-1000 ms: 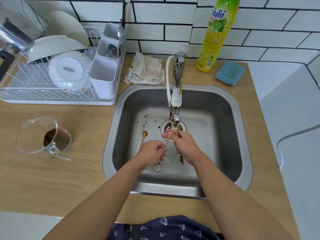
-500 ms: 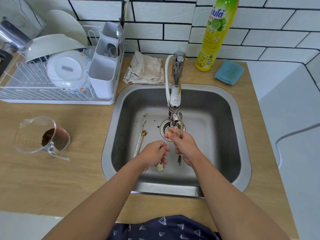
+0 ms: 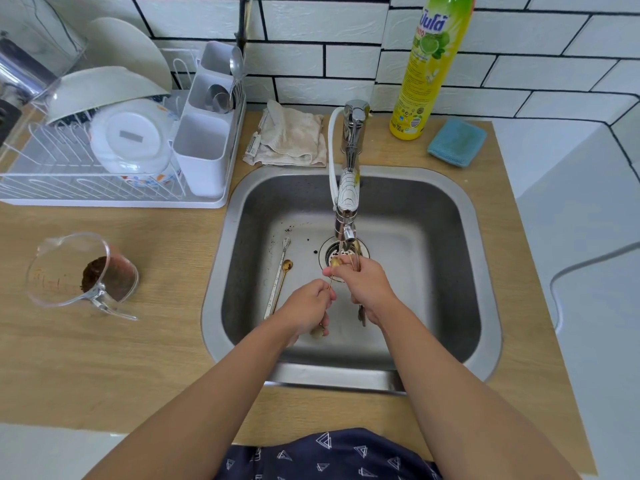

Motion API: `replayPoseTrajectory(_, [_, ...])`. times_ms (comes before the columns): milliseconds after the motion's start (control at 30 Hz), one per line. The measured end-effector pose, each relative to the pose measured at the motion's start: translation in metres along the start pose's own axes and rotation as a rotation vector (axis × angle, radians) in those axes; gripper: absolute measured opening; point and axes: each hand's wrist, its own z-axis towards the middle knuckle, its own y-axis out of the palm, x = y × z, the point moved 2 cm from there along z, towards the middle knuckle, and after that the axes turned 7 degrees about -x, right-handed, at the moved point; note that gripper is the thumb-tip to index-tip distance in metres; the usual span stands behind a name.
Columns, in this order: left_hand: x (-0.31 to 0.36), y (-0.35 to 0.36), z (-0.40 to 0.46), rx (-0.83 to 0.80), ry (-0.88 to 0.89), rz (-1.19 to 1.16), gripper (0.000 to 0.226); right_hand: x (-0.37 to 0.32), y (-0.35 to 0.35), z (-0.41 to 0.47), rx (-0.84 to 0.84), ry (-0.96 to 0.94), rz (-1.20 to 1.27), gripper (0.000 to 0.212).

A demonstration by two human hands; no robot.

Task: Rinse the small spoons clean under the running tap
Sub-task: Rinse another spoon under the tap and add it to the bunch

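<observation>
I was in the middle of the rinsing step: my left hand point(image 3: 308, 303) pinched the thin handle of a gold spoon point(image 3: 329, 289), its flower end sticking out below the fist, and my right hand point(image 3: 363, 285) rubbed the bowl with thumb and fingers just under the tap point(image 3: 346, 216), over the drain. The right hand was also curled around some more spoons point(image 3: 361, 315) (I could not count them), whose handles hung out under the palm. Two spoons waited on the floor of the sink point(image 3: 433, 237): a silver spoon point(image 3: 277, 278) and a second gold one point(image 3: 282, 282), lying side by side, left of the drain. The water stream itself was hard to see. I judged that the next move needed turning the bowl under the stream, then putting this spoon away and taking one from the sink floor. Compared with half a second before, the hands had hardly moved; the fingers only shifted a little on the bowl, and the two lying spoons stayed where they were.
</observation>
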Motion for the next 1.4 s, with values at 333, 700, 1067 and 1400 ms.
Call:
replayPoseTrajectory(333, [0.013, -0.012, 0.0, -0.092, -0.079, -0.36, 0.016, 0.009, -0.002, -0.001, -0.146, -0.028, 0.339, 0.02])
replayPoseTrajectory(700, [0.028, -0.015, 0.031, 0.049, 0.174, 0.231, 0.031, -0.016, -0.017, 0.009, 0.23, -0.151, -0.024, 0.025])
replayPoseTrajectory(1067, [0.039, -0.013, 0.04, 0.011, 0.208, 0.297, 0.037, -0.006, -0.015, 0.008, 0.318, -0.102, 0.05, 0.019])
replayPoseTrajectory(1400, [0.039, -0.022, 0.036, -0.07, 0.142, 0.159, 0.035, -0.009, -0.007, 0.0, 0.234, -0.094, 0.143, 0.014])
